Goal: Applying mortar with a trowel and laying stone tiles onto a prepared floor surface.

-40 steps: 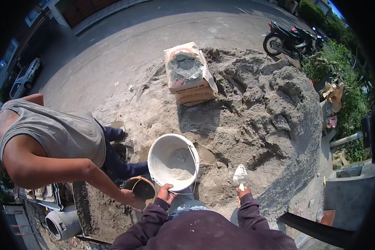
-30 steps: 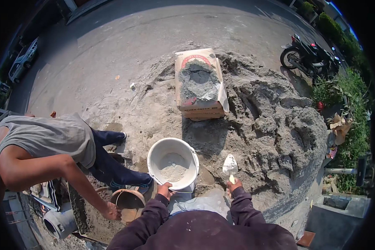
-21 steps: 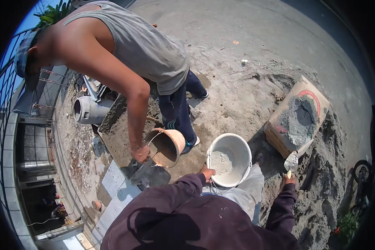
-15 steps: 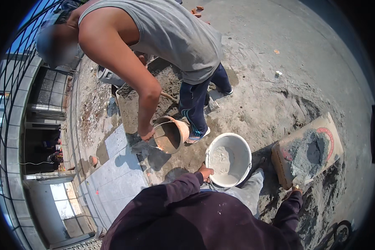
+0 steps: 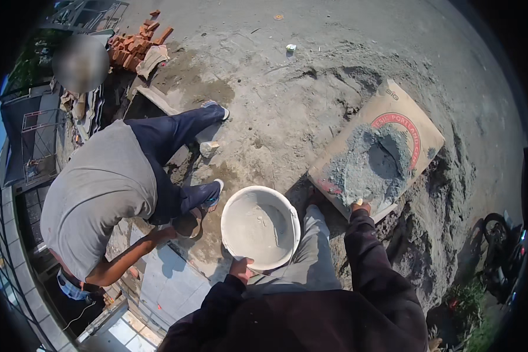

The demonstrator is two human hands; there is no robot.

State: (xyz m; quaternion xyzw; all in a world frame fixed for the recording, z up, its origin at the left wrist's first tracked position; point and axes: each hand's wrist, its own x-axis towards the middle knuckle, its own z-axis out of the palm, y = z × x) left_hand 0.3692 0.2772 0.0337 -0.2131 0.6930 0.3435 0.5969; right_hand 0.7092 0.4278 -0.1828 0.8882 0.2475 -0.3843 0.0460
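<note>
My left hand (image 5: 240,269) grips the near left rim of a white bucket (image 5: 224,220), its fingers closed over the edge. Grey-white cement powder (image 5: 264,226) lies inside the bucket. To the right, a brown paper cement bag (image 5: 431,138) lies on the ground with its top side torn open. Loose grey cement (image 5: 361,158) fills the opening. My right hand (image 5: 361,206) is closed at the near edge of the bag around a trowel (image 5: 358,202); only a pale bit of it shows, and its blade cannot be made out against the cement.
A co-worker (image 5: 100,170) bends over at the left, one hand at a brownish bucket (image 5: 188,224). Pale tiles (image 5: 176,281) lie below it. Broken bricks (image 5: 138,47) are heaped at the far left. A motorcycle (image 5: 498,240) stands at the right edge.
My view has swung right, so bucket and bag sit further left. My right hand has moved closer in to the cement on the bag. The co-worker has bent lower with the brownish bucket.
</note>
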